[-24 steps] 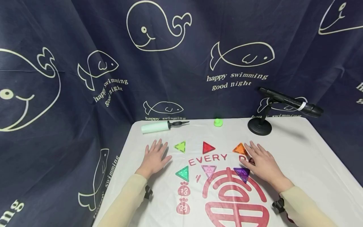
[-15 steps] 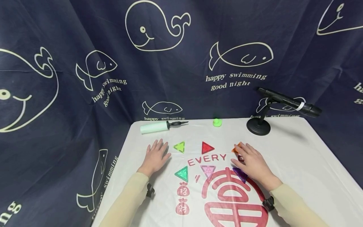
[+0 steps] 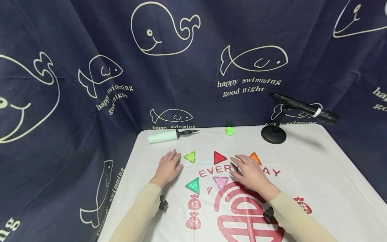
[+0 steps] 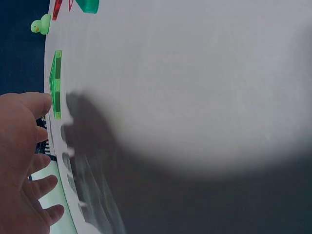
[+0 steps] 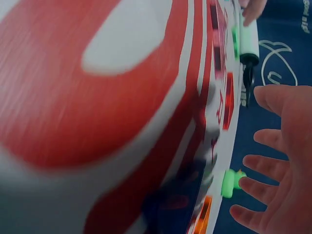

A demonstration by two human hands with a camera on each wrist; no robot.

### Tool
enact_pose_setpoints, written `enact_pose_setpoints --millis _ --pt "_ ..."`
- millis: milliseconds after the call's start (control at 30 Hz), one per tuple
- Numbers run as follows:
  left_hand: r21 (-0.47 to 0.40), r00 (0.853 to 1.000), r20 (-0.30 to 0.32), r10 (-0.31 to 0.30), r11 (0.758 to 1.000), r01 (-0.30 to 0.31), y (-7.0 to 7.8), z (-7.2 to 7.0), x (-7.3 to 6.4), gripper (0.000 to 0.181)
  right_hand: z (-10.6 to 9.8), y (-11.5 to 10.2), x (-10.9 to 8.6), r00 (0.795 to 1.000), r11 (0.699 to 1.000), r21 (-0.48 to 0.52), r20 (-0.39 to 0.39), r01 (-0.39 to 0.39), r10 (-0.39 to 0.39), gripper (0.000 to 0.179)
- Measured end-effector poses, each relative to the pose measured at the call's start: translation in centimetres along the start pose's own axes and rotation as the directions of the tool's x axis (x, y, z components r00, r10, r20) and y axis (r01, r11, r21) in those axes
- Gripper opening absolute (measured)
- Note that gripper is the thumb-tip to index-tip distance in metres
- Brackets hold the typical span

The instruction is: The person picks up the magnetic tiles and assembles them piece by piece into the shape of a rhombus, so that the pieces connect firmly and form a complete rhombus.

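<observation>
My left hand [image 3: 168, 169] hovers, fingers loosely spread, just left of a lime-green triangular magnetic tile [image 3: 190, 157]; nothing is in it. Below that tile lies a teal triangle [image 3: 193, 186]. My right hand [image 3: 251, 174] is held over the cloth between a red triangle [image 3: 219, 157] and an orange one [image 3: 255, 158], its fingers extended and holding nothing. A pink triangle [image 3: 221, 183] lies to its lower left. The purple triangle [image 5: 173, 207] is covered by the right hand in the head view, but appears dark in the right wrist view.
At the back of the white printed tablecloth [image 3: 308, 161] lie a mint hand pump [image 3: 163, 136] and a small green rubber duck [image 3: 229, 131]. A black microphone on a stand [image 3: 273, 134] is at the back right. A navy curtain [image 3: 193, 80] hangs behind.
My right hand has swept left from beside the orange and purple triangles, uncovering the orange one and covering the purple. The left hand has shifted only slightly. The triangles stay in place.
</observation>
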State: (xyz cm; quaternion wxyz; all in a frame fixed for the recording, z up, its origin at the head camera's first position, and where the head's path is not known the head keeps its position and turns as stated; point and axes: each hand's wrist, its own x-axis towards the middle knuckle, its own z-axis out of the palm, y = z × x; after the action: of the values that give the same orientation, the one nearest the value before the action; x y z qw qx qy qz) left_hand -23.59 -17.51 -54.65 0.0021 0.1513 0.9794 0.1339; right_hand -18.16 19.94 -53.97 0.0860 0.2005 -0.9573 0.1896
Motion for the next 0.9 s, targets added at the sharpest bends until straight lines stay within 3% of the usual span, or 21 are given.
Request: enact_pose_setpoints --millis 567,733,900 --pt "0.034 0.999 -0.041 0.032 0.999 -0.03 1.5 0.7 1.6 0.053 2.5 -6.1 1.8 0.987 0.986 0.063 0.033 0.157 -0.159 0.051" --pt "0.052 0.999 -0.032 0.028 0.998 -0.026 1.8 0.8 2.0 0.051 3.3 -7.9 2.2 0.971 0.974 0.043 0.083 0.223 -0.226 0.047" --pt "0.067 0.999 -0.028 0.03 0.997 -0.028 2.0 0.9 2.3 0.049 4.0 -9.5 2.6 0.938 0.953 0.046 0.17 0.3 -0.303 0.045"
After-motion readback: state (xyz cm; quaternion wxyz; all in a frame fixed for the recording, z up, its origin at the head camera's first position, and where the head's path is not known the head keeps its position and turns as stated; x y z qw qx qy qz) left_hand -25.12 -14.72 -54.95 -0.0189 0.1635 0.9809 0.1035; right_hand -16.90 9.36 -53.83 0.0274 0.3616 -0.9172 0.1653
